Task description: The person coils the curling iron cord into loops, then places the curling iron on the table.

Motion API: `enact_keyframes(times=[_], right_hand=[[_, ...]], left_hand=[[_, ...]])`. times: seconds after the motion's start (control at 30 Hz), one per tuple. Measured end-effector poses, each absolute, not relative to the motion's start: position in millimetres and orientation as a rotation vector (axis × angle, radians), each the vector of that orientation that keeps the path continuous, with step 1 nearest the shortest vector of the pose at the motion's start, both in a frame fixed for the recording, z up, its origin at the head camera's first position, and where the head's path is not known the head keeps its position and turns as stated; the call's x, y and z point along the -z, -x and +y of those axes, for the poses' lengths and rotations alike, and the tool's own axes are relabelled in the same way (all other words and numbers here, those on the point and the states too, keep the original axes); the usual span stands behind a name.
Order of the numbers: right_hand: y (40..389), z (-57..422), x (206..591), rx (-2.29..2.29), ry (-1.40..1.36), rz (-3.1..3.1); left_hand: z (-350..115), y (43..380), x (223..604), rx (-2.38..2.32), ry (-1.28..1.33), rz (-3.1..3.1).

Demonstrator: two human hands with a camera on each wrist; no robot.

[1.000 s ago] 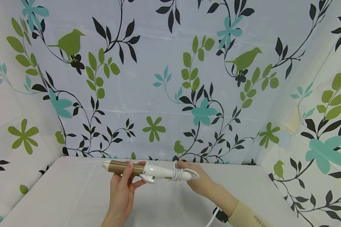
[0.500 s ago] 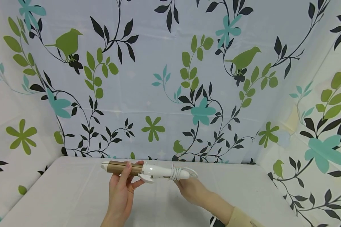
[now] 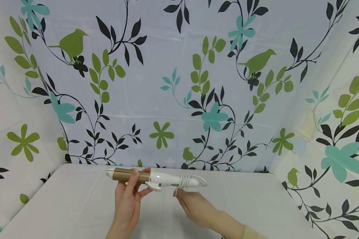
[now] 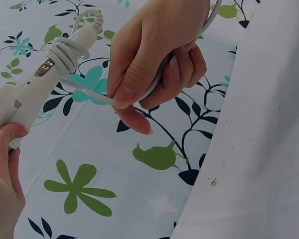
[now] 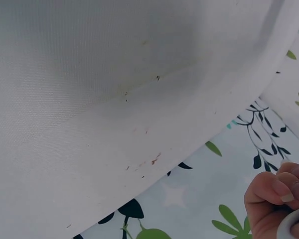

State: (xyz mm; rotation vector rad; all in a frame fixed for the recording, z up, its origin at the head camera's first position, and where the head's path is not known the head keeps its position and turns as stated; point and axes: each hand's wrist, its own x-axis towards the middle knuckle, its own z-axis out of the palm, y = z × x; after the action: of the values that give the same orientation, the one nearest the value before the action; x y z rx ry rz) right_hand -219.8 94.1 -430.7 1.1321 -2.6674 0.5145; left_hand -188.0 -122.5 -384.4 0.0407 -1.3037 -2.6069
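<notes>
A curling iron with a white handle and a gold barrel is held level above the table, its barrel tip to the left. My left hand grips the barrel near the clamp lever. Turns of a white cord are wound round the handle's right part. My right hand is just below these turns. In the left wrist view, the right hand pinches the cord between thumb and forefinger, and the cord runs on through its curled fingers. The right wrist view shows only some fingers and a piece of cord.
Beneath the hands lies a white-covered table with small dark and reddish specks. A patterned curtain with leaves, birds and flowers stands behind, and similar cloth covers both sides.
My right hand has moved from behind the handle's cord end, down and left to below the turns, carrying the cord round. The left hand and curling iron have hardly moved.
</notes>
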Motion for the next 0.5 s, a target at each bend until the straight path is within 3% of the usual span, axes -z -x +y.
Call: enact_keyframes(times=[0.5], right_hand=[[204,93,426,-0.369,-1.254,-2.671]], left_hand=[[-122,189,386,2.602,-0.068,-1.287]])
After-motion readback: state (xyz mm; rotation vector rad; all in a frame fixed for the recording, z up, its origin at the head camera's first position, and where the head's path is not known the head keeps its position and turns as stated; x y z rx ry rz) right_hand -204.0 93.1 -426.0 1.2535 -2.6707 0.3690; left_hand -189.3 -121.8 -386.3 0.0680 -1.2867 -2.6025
